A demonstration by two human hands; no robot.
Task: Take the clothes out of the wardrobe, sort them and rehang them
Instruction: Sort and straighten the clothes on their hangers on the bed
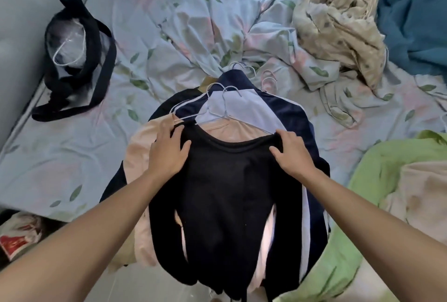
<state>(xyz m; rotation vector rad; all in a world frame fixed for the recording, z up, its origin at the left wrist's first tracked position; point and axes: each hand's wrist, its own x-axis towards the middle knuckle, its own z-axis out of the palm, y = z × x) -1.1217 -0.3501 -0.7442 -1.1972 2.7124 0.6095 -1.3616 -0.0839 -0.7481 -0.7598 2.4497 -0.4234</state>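
No readable text anywhere. Only candidate: bag [18, 241] at 8 o'clock, bottom-left edge, with a red printed patch carrying pale marks, too blurred and creased to tell whether they are letters. Black top [232, 192] at centre: no visible label or print. Navy jacket [278, 108] at 12 o'clock from it: white stripes only, no logo legible. Sheet [169, 23]: leaf pattern, no writing.

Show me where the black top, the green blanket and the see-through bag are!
black top [232, 180], head view, middle of its front.
green blanket [377, 175], head view, its upper fold at the right.
see-through bag [70, 45], head view, its clear plastic side.
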